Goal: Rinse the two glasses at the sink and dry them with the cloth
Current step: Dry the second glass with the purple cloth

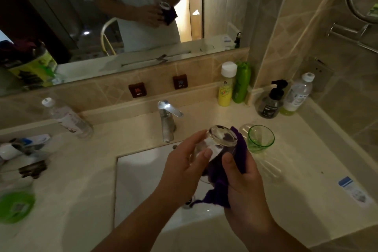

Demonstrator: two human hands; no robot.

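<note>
Over the white sink [139,180] I hold a clear glass [219,139], tipped so its thick base faces up and away from me. My left hand [184,170] grips its left side with thumb and fingers. A purple cloth [219,182] is wrapped around the glass's right and lower side, and my right hand [243,186] presses it there with the thumb on top. The cloth's tail hangs over the basin. A green glass [259,139] stands upright on the counter just right of my hands. The chrome tap [167,120] shows no running water.
Bottles line the back ledge: a clear one [67,118] at left, yellow [226,86] and green [242,83] ones, a black pump bottle [271,101] and a water bottle [297,94] at right. Toiletries crowd the left counter. A small sachet [352,190] lies at right.
</note>
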